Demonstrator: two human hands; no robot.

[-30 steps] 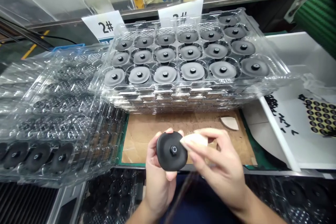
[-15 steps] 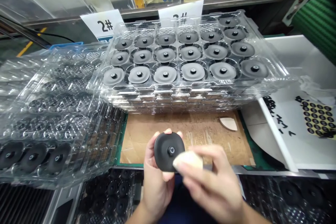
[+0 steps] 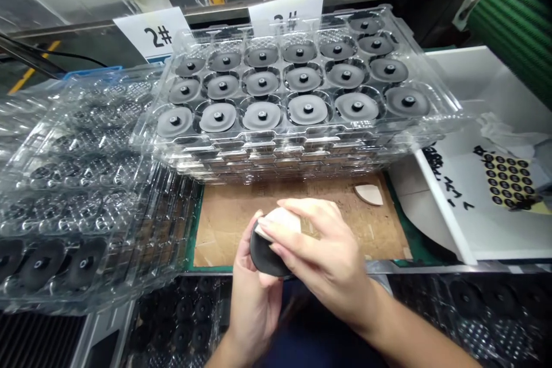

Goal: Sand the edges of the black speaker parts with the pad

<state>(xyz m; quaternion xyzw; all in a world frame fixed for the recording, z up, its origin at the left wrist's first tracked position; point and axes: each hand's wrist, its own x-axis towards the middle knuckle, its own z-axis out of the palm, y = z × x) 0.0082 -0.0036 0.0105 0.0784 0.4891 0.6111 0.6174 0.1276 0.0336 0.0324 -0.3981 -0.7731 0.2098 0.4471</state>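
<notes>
My left hand [image 3: 254,299] holds a round black disc part [image 3: 264,256] upright from below, at the front of the bench. My right hand [image 3: 321,259] pinches a small white pad [image 3: 278,219] and presses it on the upper face of the disc, covering most of it. Both hands hover over the front edge of a brown cardboard mat [image 3: 228,218]. A second white wedge-shaped pad [image 3: 368,194] lies on the mat to the right.
A stack of clear blister trays [image 3: 293,144] filled with grey disc parts stands behind the mat. More clear trays [image 3: 86,184], some with black discs, lie at the left. A white tray [image 3: 470,230] with a sheet of black dot stickers [image 3: 509,178] sits right. Labels marked 2# stand behind.
My right hand has carried the white pad from the disc's lower right up over its top face, hiding the centre stud. The view has shifted slightly.
</notes>
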